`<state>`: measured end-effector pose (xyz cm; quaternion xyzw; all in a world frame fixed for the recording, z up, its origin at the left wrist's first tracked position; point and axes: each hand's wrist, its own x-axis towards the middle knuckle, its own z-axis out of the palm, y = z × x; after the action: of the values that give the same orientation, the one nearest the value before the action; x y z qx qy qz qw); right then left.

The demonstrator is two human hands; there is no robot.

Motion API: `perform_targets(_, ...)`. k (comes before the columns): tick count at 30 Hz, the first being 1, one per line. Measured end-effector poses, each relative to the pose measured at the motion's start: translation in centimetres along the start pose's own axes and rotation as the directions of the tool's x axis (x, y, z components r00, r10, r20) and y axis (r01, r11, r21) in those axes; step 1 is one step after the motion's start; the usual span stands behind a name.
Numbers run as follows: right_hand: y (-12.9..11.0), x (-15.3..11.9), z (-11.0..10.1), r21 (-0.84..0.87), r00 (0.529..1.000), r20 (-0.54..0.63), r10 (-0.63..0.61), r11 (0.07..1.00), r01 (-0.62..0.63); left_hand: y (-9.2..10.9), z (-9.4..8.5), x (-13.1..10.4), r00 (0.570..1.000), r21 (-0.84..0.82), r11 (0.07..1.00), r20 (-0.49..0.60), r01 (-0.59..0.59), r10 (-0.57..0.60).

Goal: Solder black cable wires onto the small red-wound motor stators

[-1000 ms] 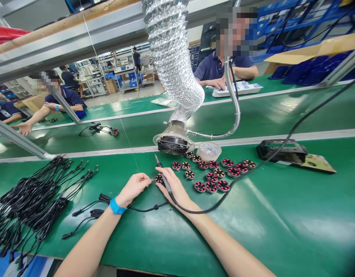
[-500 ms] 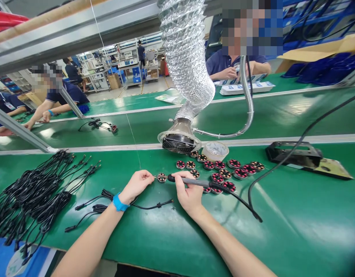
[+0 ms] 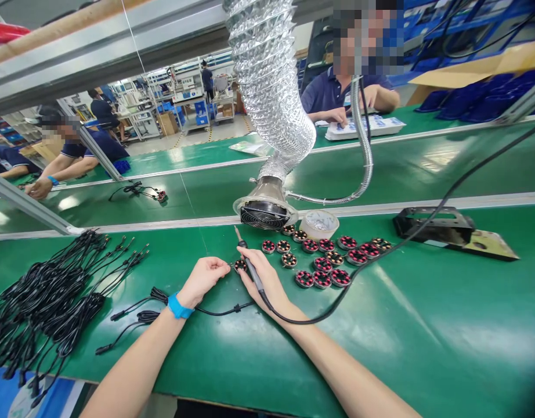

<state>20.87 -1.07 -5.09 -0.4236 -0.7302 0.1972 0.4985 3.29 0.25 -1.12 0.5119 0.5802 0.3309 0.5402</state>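
Note:
My left hand (image 3: 205,280), with a blue band at the wrist, is closed in a pinch. A thin wire (image 3: 192,210) hangs from above and runs down behind its fingers. Beside those fingertips lies a small round motor stator (image 3: 240,265), partly covered by my right hand. My right hand (image 3: 264,277) is wrapped round a soldering iron (image 3: 253,275), whose tip points up and away from me. Its thumb and lower fingers are at the stator's right side. A black cable (image 3: 221,314) passes under both hands.
Several stators (image 3: 322,264) sit to the right beside a tape roll (image 3: 318,224). Black cables (image 3: 45,296) are heaped at left. A fume duct (image 3: 270,87) with a fan (image 3: 264,215) hangs ahead. An iron stand (image 3: 441,226) is at right. Co-workers (image 3: 350,96) sit across.
My right hand has swung the soldering iron's tip from the stator to point up and away, and moved left to the stator. My left hand stays pinched in place.

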Motion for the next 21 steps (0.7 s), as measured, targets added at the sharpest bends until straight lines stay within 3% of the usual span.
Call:
perform_targets(7, 0.77, -0.15, 0.36, 0.015, 0.999, 0.044, 0.013, 1.000, -0.013, -0.16, 0.60, 0.04, 0.997, -0.047, 0.999, -0.074, -0.024, 0.021)
perform_targets(14, 0.26, -0.02, -0.04, -0.002, 0.999, 0.037, 0.010, 1.000, -0.010, 0.23, 0.34, -0.22, 0.998, 0.039, 0.999, -0.064, -0.016, 0.018)
perform_targets(21, 0.26, -0.02, 0.37, 0.052, 1.000, 0.025, -0.018, 0.999, 0.017, 0.45, 0.59, -0.18, 0.999, -0.003, 1.000, -0.045, 0.013, -0.013)
